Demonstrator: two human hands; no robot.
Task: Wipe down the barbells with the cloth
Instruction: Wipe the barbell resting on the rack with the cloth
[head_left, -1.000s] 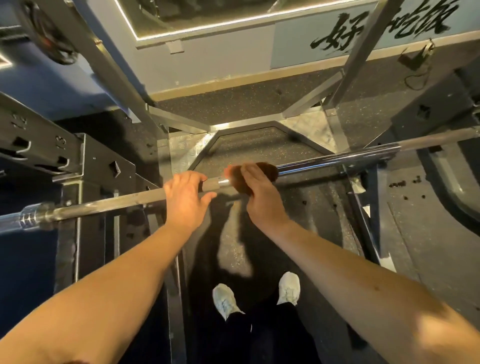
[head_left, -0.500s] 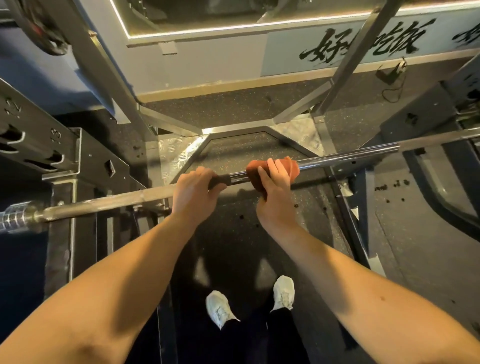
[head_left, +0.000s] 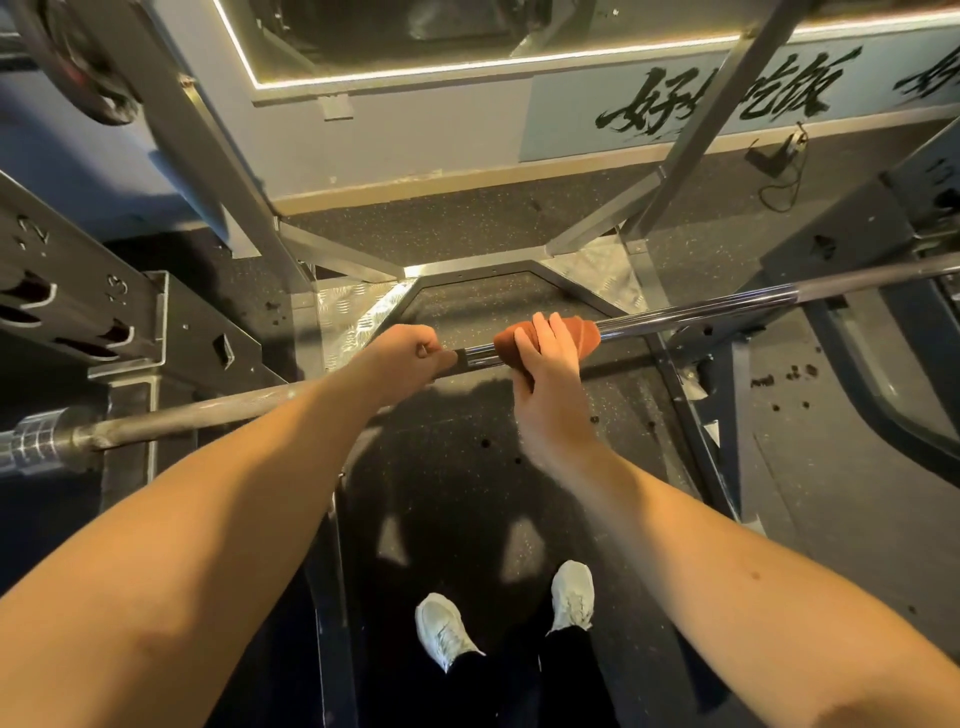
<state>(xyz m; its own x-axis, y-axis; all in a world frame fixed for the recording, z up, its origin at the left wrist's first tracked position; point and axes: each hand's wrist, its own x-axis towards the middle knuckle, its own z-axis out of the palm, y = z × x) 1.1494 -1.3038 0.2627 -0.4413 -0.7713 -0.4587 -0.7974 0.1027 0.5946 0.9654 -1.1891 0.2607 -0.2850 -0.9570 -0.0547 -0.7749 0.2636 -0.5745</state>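
Fingers (head_left: 555, 336) of the right hand (head_left: 550, 384) curl over the orange cloth (head_left: 586, 332), which I see wrapped around the barbell (head_left: 701, 310) on its shiny section; cloth ends stick out on both sides of the fingers. Just beside the cloth, the left hand (head_left: 402, 358) grips the bare barbell, fist closed round it. Barbell runs across the rack (head_left: 171, 332), sleeve end at the left frame edge. White shoes (head_left: 447, 631) on the rubber floor (head_left: 467, 467) below.

Glossy metal barbell (head_left: 701, 310), soft cloth (head_left: 584, 332)
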